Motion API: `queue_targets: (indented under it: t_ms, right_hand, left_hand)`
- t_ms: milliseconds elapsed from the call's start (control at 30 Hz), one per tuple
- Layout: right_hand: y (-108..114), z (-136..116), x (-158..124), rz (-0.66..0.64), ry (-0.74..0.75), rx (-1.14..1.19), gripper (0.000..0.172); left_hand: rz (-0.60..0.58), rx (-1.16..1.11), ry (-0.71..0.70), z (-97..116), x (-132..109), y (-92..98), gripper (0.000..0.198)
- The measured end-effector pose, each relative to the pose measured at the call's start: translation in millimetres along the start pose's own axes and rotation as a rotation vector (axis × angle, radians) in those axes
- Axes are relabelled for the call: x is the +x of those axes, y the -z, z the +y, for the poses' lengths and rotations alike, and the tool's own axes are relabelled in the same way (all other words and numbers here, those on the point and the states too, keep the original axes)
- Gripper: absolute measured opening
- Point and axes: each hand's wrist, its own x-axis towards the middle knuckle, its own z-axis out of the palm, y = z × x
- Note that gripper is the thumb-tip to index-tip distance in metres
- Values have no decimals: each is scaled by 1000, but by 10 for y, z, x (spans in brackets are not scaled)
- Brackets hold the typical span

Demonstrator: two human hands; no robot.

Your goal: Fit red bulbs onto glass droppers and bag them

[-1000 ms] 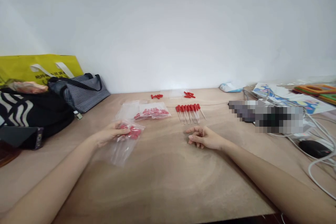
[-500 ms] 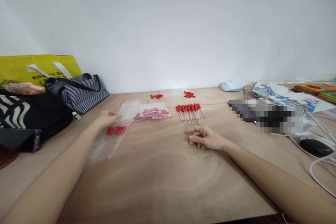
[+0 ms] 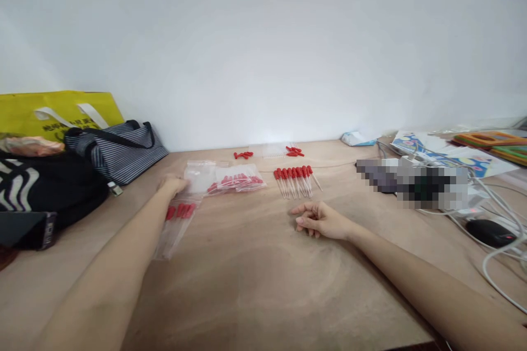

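My left hand (image 3: 173, 184) reaches to the left edge of the empty clear zip bags (image 3: 201, 176); its fingers are blurred and I cannot tell if they grip one. Just below it lies a zip bag holding several red-bulbed droppers (image 3: 178, 226), partly covered by my forearm. Overlapping filled zip bags (image 3: 239, 178) lie to the right of the empty ones. My right hand (image 3: 320, 220) rests on the table with fingers loosely bent and apart, holding nothing. Beyond it is a row of red-bulbed droppers (image 3: 297, 181), tips toward me.
Loose red bulbs (image 3: 244, 154) and another red cluster (image 3: 294, 151) lie near the wall beside thin clear tubes (image 3: 274, 151). Bags, including a striped bag (image 3: 119, 151), crowd the left. Cables, a black mouse (image 3: 489, 232) and papers (image 3: 481, 162) fill the right.
My left hand has shifted slightly right along the empty bags. The filled bag below it looks less blurred. My right hand stays in place; the view has shifted slightly.
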Motion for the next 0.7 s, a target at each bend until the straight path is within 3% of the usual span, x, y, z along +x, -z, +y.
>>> queue_targets:
  t_ms: [133,233,333,400,433,500,567,700]
  right_hand:
    - [1,-2,-6,-4,0,8,44]
    - [-7,-9,-10,12,4,0,42]
    - [-25,-3,-2,82,15,-8,39]
    - [-41,18,10,150,23,-13,37]
    - [-47,35,17,186,26,-20,36]
    - [-46,76,33,266,48,-50,32]
    - [-9,117,58,368,102,-113,27]
    - [228,128,177,598,152,-315,19]
  left_hand:
    - [162,-169,54,201,-126,38,14]
    - [102,-344,42,420,-339,26,5]
    - [-116,-449,52,567,-749,-47,13]
    - [-510,-497,96,607,-1072,-137,27]
    - [-650,-470,74,617,-1221,-191,32]
    - [-805,-359,-31,631,-1455,-296,34]
    - [-742,-189,-205,649,-1595,-375,30]
    - [-428,116,-550,695,-1745,-420,21]
